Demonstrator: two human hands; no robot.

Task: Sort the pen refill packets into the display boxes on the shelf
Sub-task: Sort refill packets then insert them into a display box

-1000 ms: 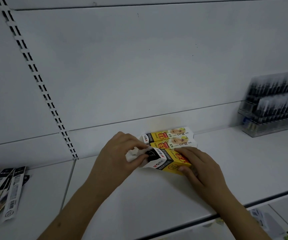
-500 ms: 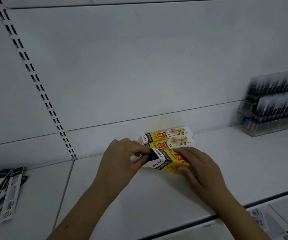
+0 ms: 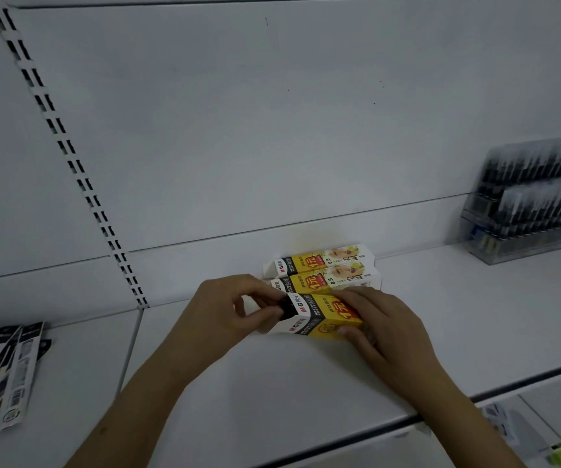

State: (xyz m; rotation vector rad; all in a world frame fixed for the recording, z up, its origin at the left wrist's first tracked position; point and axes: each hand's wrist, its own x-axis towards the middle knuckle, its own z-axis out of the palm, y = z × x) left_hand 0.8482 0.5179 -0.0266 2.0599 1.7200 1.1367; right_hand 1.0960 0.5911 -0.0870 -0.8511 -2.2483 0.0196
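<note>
A yellow, black and white display box [image 3: 319, 319] lies on the white shelf [image 3: 272, 383], its open left end dark inside. My right hand [image 3: 377, 322] grips its right half, thumb on the front face. My left hand [image 3: 235, 312] is at the open end, its thumb and fingers pinching the box's white end flap. Two more matching boxes [image 3: 326, 270] lie side by side just behind it, against the back panel. Several pen refill packets [image 3: 9, 369] lie fanned out at the far left of the shelf.
A clear tiered rack of dark pens [image 3: 532, 204] stands at the back right of the shelf. A slotted upright strip [image 3: 69, 163] runs down the back panel on the left. Below the shelf's front edge at the lower right, price tags and a green item show.
My left hand has pushed the white flap in at the box's open end, so less of it shows. The right hand and the box have stayed in place.
</note>
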